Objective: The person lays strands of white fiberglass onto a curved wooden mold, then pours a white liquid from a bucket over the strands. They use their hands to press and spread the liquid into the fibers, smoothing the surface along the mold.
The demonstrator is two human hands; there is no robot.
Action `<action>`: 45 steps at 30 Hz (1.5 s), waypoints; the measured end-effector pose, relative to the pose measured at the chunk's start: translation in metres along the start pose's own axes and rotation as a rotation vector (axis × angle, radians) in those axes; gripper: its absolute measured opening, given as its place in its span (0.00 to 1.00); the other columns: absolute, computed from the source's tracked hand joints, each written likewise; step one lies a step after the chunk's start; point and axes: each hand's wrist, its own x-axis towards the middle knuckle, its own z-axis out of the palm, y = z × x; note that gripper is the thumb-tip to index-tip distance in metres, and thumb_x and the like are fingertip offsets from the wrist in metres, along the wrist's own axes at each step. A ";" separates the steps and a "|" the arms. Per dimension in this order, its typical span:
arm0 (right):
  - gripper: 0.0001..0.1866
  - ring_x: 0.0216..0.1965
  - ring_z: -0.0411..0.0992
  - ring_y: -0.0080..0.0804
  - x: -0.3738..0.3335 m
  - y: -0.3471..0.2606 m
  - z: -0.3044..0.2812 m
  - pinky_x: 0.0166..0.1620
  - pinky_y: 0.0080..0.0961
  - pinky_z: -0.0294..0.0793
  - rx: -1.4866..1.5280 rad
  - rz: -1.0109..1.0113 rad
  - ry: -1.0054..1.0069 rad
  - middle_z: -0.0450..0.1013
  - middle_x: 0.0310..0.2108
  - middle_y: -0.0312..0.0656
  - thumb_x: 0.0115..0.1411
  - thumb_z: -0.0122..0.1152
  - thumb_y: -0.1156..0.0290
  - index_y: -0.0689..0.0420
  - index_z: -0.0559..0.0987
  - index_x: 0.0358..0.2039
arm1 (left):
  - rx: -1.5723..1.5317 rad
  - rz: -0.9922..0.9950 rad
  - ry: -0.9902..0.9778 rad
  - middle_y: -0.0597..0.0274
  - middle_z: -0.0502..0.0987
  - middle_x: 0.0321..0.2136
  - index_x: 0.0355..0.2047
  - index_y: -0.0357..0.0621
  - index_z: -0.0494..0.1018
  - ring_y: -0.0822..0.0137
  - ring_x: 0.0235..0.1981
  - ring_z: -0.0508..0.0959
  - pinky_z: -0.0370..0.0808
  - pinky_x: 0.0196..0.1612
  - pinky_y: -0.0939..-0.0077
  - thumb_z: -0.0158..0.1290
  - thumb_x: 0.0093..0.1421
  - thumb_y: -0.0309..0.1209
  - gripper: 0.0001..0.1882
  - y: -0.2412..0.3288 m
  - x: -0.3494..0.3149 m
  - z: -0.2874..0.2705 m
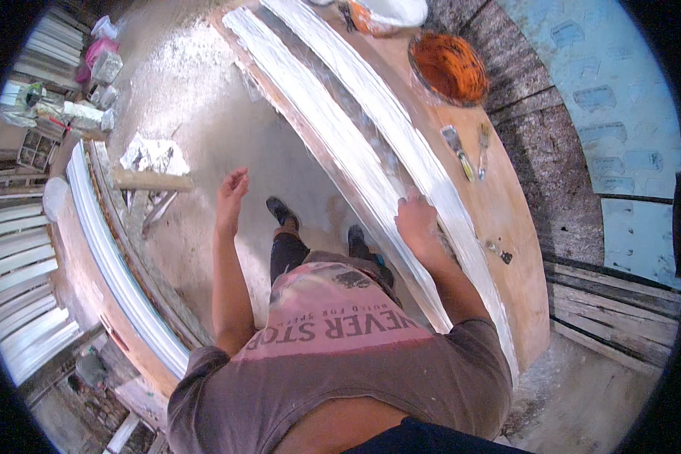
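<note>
My left hand point(234, 186) hangs in the air over the floor, away from the board. Its fingers are loosely bent and nothing shows in them. My right hand point(416, 219) is over the wooden board, at the gap between two long white strips. Its fingers are bunched downward, and whatever they hold, if anything, is hidden. The near white strip point(310, 98) and the far white strip point(371, 91) run lengthwise along the board. Beyond them lie a wide flat brush or scraper point(457, 153) and a slim brush point(483, 150).
On the wooden board point(518, 303) stand an orange-stained basin point(448, 68) and a white bowl point(393, 10). A small dark-ended tool point(499, 251) lies nearer me. At left are another bench with white mouldings point(117, 250) and a wooden trestle point(153, 180). A blue wall panel point(605, 98) stands at right.
</note>
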 end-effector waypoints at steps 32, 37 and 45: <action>0.27 0.46 0.73 0.51 0.627 -0.006 -0.262 0.49 0.42 0.73 0.285 0.548 0.532 0.75 0.42 0.56 0.45 0.65 0.53 0.59 0.77 0.42 | -0.159 -0.062 0.154 0.65 0.73 0.45 0.46 0.45 0.71 0.71 0.46 0.72 0.69 0.48 0.72 0.51 0.64 0.37 0.14 0.178 0.365 -0.271; 0.15 0.18 0.71 0.30 0.610 0.051 -0.281 0.24 0.28 0.70 0.807 0.571 0.636 0.74 0.20 0.41 0.56 0.61 0.61 0.61 0.77 0.24 | -0.184 -0.017 0.195 0.64 0.74 0.46 0.48 0.45 0.70 0.69 0.47 0.73 0.69 0.50 0.72 0.50 0.65 0.40 0.15 0.212 0.428 -0.292; 0.17 0.14 0.52 0.13 0.495 -0.068 -0.417 0.18 0.16 0.51 1.389 0.640 0.656 0.56 0.14 0.24 0.54 0.68 0.57 0.53 0.72 0.22 | -0.178 -0.044 -0.142 0.62 0.75 0.46 0.48 0.45 0.70 0.68 0.47 0.73 0.69 0.51 0.70 0.49 0.65 0.42 0.17 0.263 0.495 -0.220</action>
